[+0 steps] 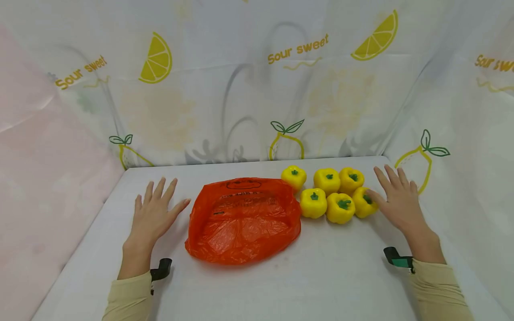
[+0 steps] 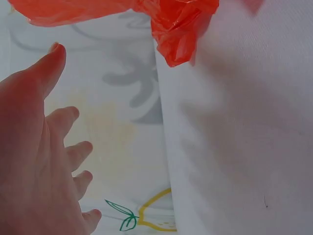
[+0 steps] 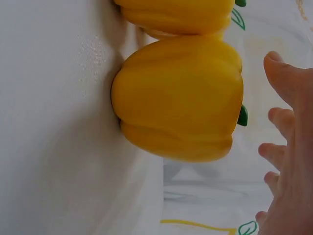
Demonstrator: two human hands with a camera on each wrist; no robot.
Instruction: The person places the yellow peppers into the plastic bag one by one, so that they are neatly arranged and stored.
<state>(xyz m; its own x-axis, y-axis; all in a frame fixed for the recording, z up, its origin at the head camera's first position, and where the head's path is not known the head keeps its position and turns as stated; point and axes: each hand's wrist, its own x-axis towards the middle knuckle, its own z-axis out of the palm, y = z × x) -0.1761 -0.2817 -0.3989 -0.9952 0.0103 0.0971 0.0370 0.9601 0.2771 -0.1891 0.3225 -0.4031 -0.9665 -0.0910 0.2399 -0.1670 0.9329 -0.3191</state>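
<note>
step: start, nothing held | left hand (image 1: 154, 213) flat, left of orange bag (image 1: 244, 219) | right hand (image 1: 395, 199) grip wide, thumb at right-end yellow pepper (image 1: 363, 203) | next: likely close on it

**Surfaces noted**

We see an orange bag (image 1: 242, 220) of thin, crinkled, glossy plastic; six yellow peppers (image 1: 340, 207), smooth with a waxy sheen; a matt white cloth table cover (image 1: 321, 276); a printed, faintly shiny backdrop sheet (image 1: 249, 89).
</note>
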